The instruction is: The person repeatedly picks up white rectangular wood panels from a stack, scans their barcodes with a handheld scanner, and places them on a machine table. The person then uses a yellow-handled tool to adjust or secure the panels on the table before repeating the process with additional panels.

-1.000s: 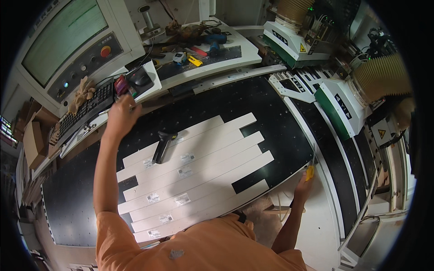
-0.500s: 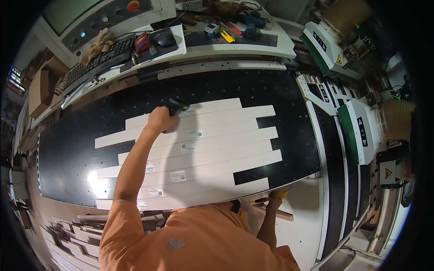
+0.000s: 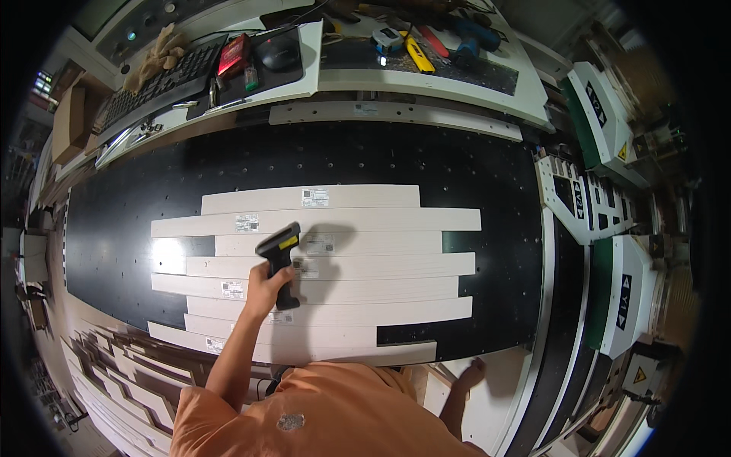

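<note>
My left hand (image 3: 266, 292) is wrapped round the grip of a black barcode scanner (image 3: 283, 263) with a yellow label. Its head is raised above several long, narrow white panels (image 3: 396, 287), which lie side by side in staggered rows on a black perforated machine table (image 3: 487, 160). Small printed labels (image 3: 315, 198) are stuck on the panels, some partly covered by the scanner and hand. Low at the right, my right hand (image 3: 473, 373) is by the table's near edge, over a pale surface; its fingers are too small and dark to make out.
Beyond the table, a ledge carries a keyboard (image 3: 156, 87), a mouse (image 3: 277, 55), a tape measure (image 3: 387, 41), a yellow utility knife (image 3: 417, 53) and a blue power tool (image 3: 472, 46). White-and-green machine heads (image 3: 624, 297) stand at the right. Stacked panels (image 3: 114, 381) lean at the lower left.
My left hand has brought the scanner nearer to me, from the far panels to the middle ones. My right hand has lowered, and the yellow object beside it no longer shows. The view has shifted.
</note>
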Tool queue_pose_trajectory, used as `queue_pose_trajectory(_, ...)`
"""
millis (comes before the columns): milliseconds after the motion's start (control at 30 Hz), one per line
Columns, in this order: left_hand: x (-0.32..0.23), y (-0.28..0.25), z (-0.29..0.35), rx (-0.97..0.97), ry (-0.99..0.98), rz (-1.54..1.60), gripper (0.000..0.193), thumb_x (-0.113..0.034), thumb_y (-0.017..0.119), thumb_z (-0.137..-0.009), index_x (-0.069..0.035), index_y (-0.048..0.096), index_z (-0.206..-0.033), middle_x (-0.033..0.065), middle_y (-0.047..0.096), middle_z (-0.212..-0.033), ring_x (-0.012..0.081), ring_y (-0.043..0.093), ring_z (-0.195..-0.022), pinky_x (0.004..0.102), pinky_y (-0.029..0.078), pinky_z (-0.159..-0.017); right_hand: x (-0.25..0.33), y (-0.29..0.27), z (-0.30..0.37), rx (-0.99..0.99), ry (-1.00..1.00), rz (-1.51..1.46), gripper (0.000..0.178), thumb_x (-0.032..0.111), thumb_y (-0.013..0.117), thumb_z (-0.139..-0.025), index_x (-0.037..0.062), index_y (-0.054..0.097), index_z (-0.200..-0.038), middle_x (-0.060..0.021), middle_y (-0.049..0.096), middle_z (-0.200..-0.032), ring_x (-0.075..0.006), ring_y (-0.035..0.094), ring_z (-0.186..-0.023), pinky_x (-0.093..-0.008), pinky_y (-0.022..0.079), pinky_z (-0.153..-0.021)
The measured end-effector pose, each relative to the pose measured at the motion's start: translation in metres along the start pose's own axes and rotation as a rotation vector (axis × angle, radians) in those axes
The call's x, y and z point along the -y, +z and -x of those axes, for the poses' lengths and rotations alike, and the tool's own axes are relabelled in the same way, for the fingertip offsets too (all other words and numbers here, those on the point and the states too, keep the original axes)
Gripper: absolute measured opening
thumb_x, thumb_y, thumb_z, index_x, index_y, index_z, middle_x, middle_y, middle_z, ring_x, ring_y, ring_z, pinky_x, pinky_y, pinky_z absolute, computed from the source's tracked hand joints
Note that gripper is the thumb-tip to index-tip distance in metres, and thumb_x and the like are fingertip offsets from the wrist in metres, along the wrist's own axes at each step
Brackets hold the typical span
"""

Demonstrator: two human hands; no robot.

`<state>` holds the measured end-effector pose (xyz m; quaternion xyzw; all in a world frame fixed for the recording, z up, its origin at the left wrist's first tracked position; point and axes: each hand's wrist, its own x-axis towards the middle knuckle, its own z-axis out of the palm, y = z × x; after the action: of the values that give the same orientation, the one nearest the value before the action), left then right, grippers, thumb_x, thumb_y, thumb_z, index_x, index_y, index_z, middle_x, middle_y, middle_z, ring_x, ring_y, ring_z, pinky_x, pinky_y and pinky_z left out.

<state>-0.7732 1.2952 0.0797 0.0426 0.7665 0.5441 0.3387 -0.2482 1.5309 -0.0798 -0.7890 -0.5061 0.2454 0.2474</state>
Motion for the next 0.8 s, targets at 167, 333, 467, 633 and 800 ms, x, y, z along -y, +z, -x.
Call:
queue_pose_trajectory(167,0.027,0.007,0.037,-0.141,-0.072,0.150,0.022,-0.017,0.070,-0.087,0.004,0.065,-0.086,0.0075,0.068,-0.077,0.0128,0.062,-0.067,0.0290,0.051,-0.063,0.241,-0.031,-0.090,-0.347,-0.884,-0.008,0.034,0.030,0.058,-0.104,-0.0004,0.061,-0.120,-0.0159,0.063,-0.112,-0.0311,0.064,-0.102,-0.0414,0.052,-0.088)
queue_pose_trajectory(333,0.025,0.011,0.030,-0.191,0.008,0.092,0.024,-0.018,0.072,-0.085,0.005,0.065,-0.085,0.0076,0.068,-0.075,0.0125,0.061,-0.066,0.0295,0.051,-0.061,0.467,0.182,-0.059,0.225,-1.617,-0.006,0.052,0.021,0.075,-0.089,0.0027,0.057,-0.134,-0.0129,0.054,-0.140,-0.0345,0.049,-0.131,-0.0442,0.039,-0.111)
queue_pose_trajectory(467,0.025,0.016,0.035,-0.246,0.024,0.077,0.026,-0.020,0.073,-0.085,0.005,0.065,-0.085,0.0076,0.068,-0.076,0.0123,0.061,-0.067,0.0294,0.050,-0.061,0.558,0.291,-0.028,0.410,-1.613,0.279,0.055,0.026,0.073,-0.090,0.0067,0.055,-0.138,-0.0152,0.055,-0.137,-0.0366,0.050,-0.128,-0.0475,0.039,-0.110)
queue_pose_trajectory(633,0.036,0.022,0.034,-0.308,0.048,0.127,0.027,-0.021,0.074,-0.085,0.005,0.066,-0.088,0.0077,0.069,-0.076,0.0120,0.060,-0.067,0.0290,0.050,-0.063,0.555,0.271,-0.026,0.722,-1.698,0.233,0.041,0.020,0.068,-0.093,0.0103,0.062,-0.132,-0.0119,0.060,-0.122,-0.0358,0.054,-0.117,-0.0448,0.044,-0.102)
queue_pose_trajectory(800,0.027,0.019,0.039,-0.236,0.086,0.322,0.030,-0.020,0.075,-0.083,0.005,0.068,-0.098,0.0053,0.068,-0.085,0.0105,0.058,-0.069,0.0270,0.049,-0.061,0.511,0.187,0.030,0.638,-1.878,0.150,0.037,0.021,0.070,-0.092,0.0122,0.068,-0.128,-0.0083,0.060,-0.116,-0.0295,0.054,-0.108,-0.0398,0.049,-0.094)
